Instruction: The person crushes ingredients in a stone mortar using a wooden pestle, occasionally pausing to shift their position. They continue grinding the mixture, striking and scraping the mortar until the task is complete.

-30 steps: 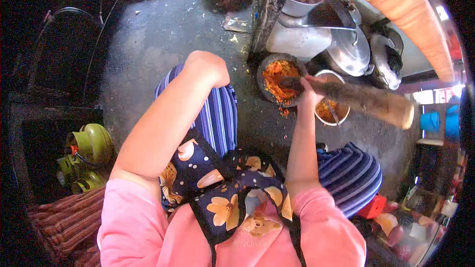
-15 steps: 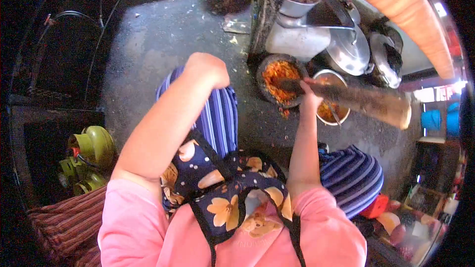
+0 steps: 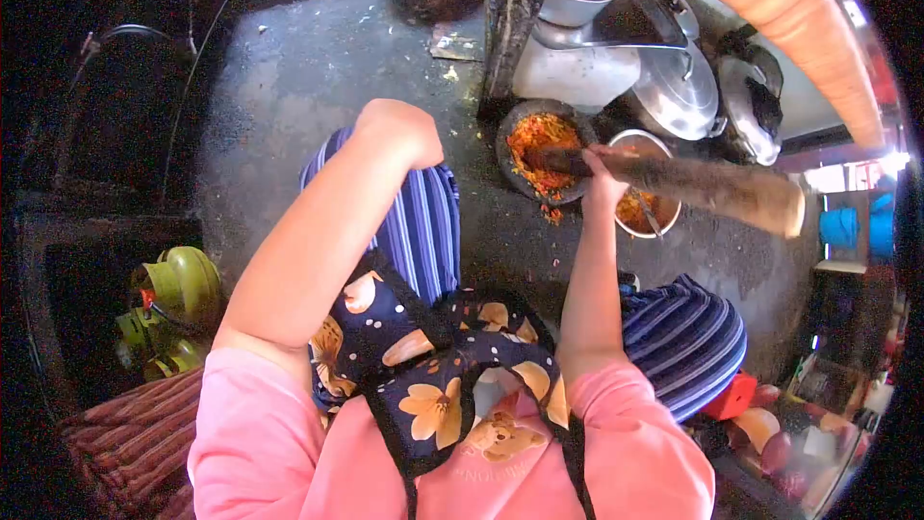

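My right hand (image 3: 603, 178) is wrapped round a long, thick wooden pestle (image 3: 703, 191). The pestle lies at a slant, its dark end down in a stone mortar (image 3: 507, 159). Inside the mortar is a coarse orange-red mash (image 3: 541, 135), and some bits of it have spilled at the near rim. Just right of the mortar, partly behind the pestle, stands a white bowl (image 3: 664, 146) with orange food and a spoon (image 3: 652, 215) in it. My left hand (image 3: 402, 127) rests bent on my striped left knee (image 3: 421, 221); its fingers are hidden.
A wooden post (image 3: 520, 24) rises just beyond the mortar. Behind it are a metal pot of dark pieces (image 3: 568, 8), a large silver lid (image 3: 679, 91) and other cookware. Green gas cylinders (image 3: 188, 284) stand at the left. A red object (image 3: 731, 397) lies by my right knee.
The pestle and my right hand have shifted very slightly, and the mash looks a little stirred. My left hand stays on the knee.
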A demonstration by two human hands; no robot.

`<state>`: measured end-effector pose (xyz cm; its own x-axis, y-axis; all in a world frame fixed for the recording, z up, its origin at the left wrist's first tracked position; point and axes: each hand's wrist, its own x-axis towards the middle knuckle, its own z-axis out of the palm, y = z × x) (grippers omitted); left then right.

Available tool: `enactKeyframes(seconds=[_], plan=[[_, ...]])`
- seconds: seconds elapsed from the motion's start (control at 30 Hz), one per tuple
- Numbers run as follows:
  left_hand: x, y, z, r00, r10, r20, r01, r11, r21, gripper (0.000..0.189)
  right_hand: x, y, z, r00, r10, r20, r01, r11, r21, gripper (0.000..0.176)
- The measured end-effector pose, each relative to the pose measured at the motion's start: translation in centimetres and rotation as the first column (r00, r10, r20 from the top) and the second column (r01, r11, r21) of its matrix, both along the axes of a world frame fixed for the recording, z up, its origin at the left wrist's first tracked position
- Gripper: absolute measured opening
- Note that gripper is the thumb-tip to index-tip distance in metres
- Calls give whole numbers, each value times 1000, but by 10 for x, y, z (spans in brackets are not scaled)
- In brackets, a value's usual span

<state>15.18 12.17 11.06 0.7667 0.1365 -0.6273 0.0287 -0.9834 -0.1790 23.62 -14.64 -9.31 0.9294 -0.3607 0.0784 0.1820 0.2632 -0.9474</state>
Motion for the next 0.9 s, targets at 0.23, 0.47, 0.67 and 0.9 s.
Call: enactKeyframes(seconds=[0.23, 0.47, 0.67, 0.9], plan=[[-2, 13, -13, 1000, -14, 12, 15, 998, -57, 47, -15, -13, 173, 996, 27, 91, -13, 989, -148, 13], [-3, -1, 0, 1000, -10, -5, 10, 1000, 6, 33, -9, -13, 16, 994, 23, -108, -56, 947, -317, 26], [-1, 2, 0, 1000, -7, -10, 7, 1000, -5, 33, -16, -3, 131, 991, 36, 128, -9, 978, -207, 19], [-2, 4, -4, 1000, -10, 1, 10, 1000, -14, 34, 4, -10, 79, 993, 102, 67, -68, 920, -386, 26]])
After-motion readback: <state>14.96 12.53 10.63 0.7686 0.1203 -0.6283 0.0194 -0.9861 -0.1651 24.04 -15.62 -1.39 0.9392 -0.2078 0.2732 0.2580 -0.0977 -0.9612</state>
